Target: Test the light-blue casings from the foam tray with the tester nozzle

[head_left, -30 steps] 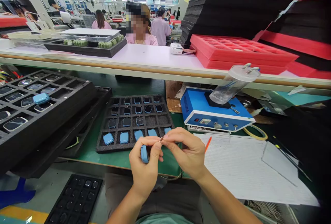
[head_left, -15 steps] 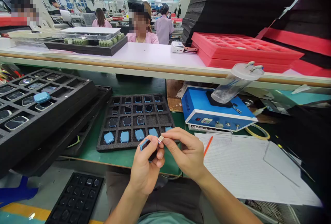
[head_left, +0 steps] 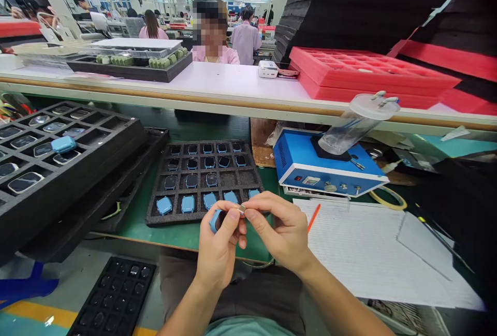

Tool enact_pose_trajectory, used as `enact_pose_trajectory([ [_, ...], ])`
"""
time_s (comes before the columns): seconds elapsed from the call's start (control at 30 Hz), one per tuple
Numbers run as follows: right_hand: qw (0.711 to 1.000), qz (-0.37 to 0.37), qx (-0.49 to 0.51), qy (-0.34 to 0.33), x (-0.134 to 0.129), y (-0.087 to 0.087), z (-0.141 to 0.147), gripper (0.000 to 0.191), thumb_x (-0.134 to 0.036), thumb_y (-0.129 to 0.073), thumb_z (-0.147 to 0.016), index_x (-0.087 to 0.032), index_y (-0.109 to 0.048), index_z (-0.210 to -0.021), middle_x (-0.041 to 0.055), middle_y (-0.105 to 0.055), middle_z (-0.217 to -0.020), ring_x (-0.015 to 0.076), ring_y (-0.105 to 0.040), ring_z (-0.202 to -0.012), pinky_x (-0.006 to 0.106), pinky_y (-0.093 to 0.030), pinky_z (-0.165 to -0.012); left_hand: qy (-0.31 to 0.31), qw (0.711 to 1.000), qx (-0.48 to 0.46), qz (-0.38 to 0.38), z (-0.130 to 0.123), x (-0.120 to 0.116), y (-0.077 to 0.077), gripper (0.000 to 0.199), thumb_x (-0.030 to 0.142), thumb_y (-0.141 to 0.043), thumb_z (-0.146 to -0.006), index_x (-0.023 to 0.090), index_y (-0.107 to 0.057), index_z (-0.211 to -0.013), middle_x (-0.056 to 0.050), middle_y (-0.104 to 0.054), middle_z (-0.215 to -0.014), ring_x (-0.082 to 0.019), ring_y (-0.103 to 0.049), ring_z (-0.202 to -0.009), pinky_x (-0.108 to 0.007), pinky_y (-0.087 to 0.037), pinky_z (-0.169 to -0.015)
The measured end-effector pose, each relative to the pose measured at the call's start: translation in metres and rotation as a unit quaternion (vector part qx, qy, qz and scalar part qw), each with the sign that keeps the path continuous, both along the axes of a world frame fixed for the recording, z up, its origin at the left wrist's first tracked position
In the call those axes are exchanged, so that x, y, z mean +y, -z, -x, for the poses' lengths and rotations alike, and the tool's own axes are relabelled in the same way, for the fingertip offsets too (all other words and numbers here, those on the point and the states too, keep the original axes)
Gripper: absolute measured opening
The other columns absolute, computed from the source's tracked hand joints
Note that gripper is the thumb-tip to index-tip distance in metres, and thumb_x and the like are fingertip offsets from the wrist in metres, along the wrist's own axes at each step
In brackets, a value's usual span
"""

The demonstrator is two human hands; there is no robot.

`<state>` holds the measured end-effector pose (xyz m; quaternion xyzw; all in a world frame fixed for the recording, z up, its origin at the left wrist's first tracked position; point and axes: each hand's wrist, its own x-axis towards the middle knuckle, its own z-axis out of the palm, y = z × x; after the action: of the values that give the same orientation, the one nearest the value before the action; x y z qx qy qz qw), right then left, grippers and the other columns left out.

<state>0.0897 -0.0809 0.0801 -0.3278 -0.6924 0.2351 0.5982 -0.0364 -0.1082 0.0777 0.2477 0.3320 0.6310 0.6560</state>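
A blue watch case [head_left: 214, 220] with a dark face rests in my left hand [head_left: 218, 245], whose fingers are wrapped round it. Between the fingertips of both hands is a small pale, metallic-looking piece [head_left: 242, 209]. My right hand [head_left: 280, 227] pinches it from the right side, and my left thumb and forefinger touch its left side. Just beyond the hands lies a black foam tray [head_left: 152, 206] with blue watch cases, some back side up in the front row and others showing dark faces.
Stacked foam trays [head_left: 116, 142] stand at the left, with a blue case [head_left: 63, 144] on top. A blue machine [head_left: 303, 173] holds a clear cylinder [head_left: 341, 131]. Paper sheets [head_left: 361, 253] and an orange pen [head_left: 314, 217] lie right. A shelf edge [head_left: 217, 106] crosses ahead; a person [head_left: 213, 41] is beyond.
The watch case and small piece have turned slightly in my fingers, and my fingertips have drawn closer together. Red and white on the piece no longer show. The view has shifted slightly.
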Motion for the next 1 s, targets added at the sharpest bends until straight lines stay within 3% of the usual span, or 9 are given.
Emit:
enact_pose_trajectory([
  [0.13,0.999,-0.035,-0.029,0.0,0.0,-0.003,0.0,0.016,-0.009,-0.067,-0.089,-0.021,-0.076,-0.095,0.0038,-0.074,-0.08,0.0165,-0.07,-0.072,0.028,-0.058,-0.064,-0.019,0.998,0.047,-0.026,-0.001,0.0,0.005,0.026,0.038,-0.082,-0.081,0.016,-0.068,-0.085,0.003,-0.058,-0.06,-0.008,-0.051,-0.053,-0.016,-0.044,-0.045],
  [0.27,0.991,-0.106,-0.073,0.045,-0.001,-0.001,0.001,0.016,-0.008,-0.067,-0.089,-0.021,-0.075,-0.094,0.0051,-0.075,-0.081,0.0173,-0.071,-0.072,0.03,-0.059,-0.063,-0.064,0.986,0.146,-0.053,0.0,0.001,0.012,0.024,0.039,-0.077,-0.086,0.018,-0.068,-0.09,0.004,-0.058,-0.059,-0.01,-0.053,-0.051,-0.019,-0.045,-0.047],
  [0.47,0.964,-0.199,-0.152,0.093,-0.002,0.009,-0.001,0.021,-0.005,-0.064,-0.091,-0.018,-0.07,-0.106,0.0085,-0.08,-0.087,0.0196,-0.077,-0.077,0.03,-0.063,-0.067,-0.136,0.909,0.369,-0.14,0.008,-0.004,0.011,0.025,0.036,-0.064,-0.096,0.019,-0.065,-0.078,0.003,-0.052,-0.057,-0.009,-0.047,-0.049,-0.022,-0.04,-0.05],
  [0.63,0.949,-0.23,-0.195,0.095,-0.004,0.01,-0.004,0.027,-0.003,-0.06,-0.092,-0.017,-0.069,-0.114,0.0111,-0.08,-0.093,0.0211,-0.077,-0.083,0.033,-0.065,-0.071,-0.093,0.91,0.378,-0.141,0.012,-0.004,0.01,0.028,0.038,-0.059,-0.098,0.02,-0.063,-0.077,0.003,-0.049,-0.056,-0.011,-0.045,-0.05,-0.024,-0.039,-0.052],
  [1.0,0.952,-0.217,-0.198,0.081,-0.006,0.008,-0.006,0.029,-0.002,-0.06,-0.091,-0.016,-0.07,-0.115,0.0125,-0.078,-0.092,0.0217,-0.074,-0.08,0.033,-0.062,-0.067,-0.084,0.919,0.362,-0.134,0.011,-0.006,0.012,0.023,0.038,-0.061,-0.095,0.021,-0.062,-0.079,0.005,-0.045,-0.054,-0.011,-0.041,-0.049,-0.024,-0.036,-0.052],
])
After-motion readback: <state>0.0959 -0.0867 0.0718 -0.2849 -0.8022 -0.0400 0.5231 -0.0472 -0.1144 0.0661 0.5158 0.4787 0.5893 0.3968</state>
